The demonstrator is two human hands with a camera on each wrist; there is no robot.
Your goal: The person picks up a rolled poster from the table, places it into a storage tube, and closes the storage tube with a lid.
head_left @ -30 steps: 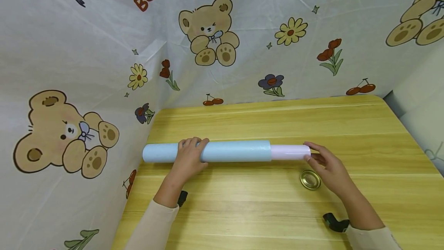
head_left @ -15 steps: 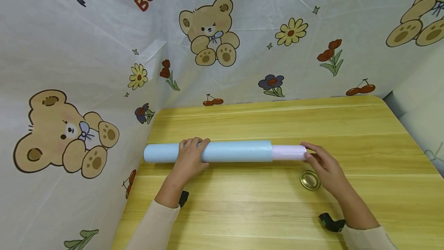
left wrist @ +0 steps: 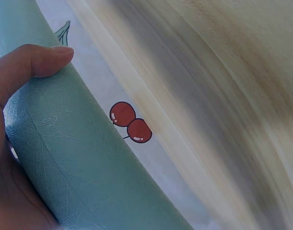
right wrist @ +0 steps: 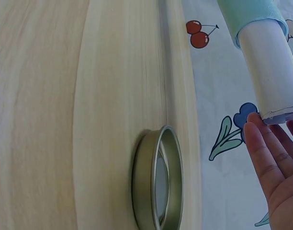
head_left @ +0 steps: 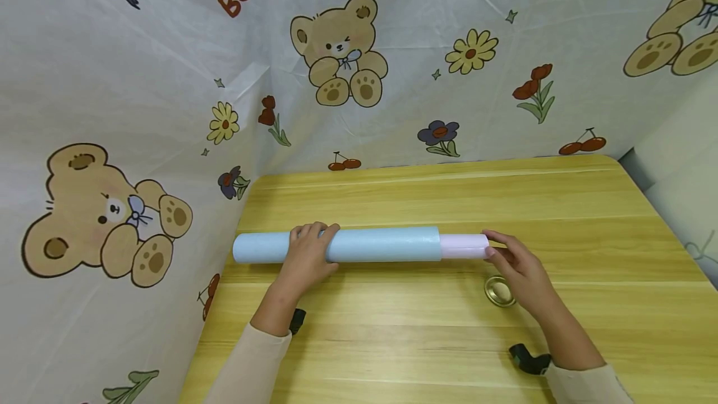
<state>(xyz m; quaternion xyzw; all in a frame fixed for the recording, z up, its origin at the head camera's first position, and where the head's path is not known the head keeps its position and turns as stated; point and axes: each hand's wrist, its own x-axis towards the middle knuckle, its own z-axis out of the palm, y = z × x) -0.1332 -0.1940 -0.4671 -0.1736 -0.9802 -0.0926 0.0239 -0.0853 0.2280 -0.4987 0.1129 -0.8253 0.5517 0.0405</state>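
Note:
A long light-blue textured tube lies crosswise above the wooden table. My left hand grips it left of its middle, fingers over the far side and thumb along the near side. In the left wrist view the thumb presses on the blue surface. A thinner pale lilac roll sticks out of the tube's right end; it looks whitish in the right wrist view. My right hand has its fingertips at the roll's outer rim, and in the right wrist view its fingers are extended and fairly straight.
A shallow gold-coloured round metal lid sits on the wooden table just left of my right hand. A white cloth printed with bears, flowers and cherries hangs behind and to the left. Dark wrist-worn devices show near the sleeves.
My right hand has moved left, and the lilac roll now sticks out less from the blue tube. The left hand and the blue tube have barely shifted.

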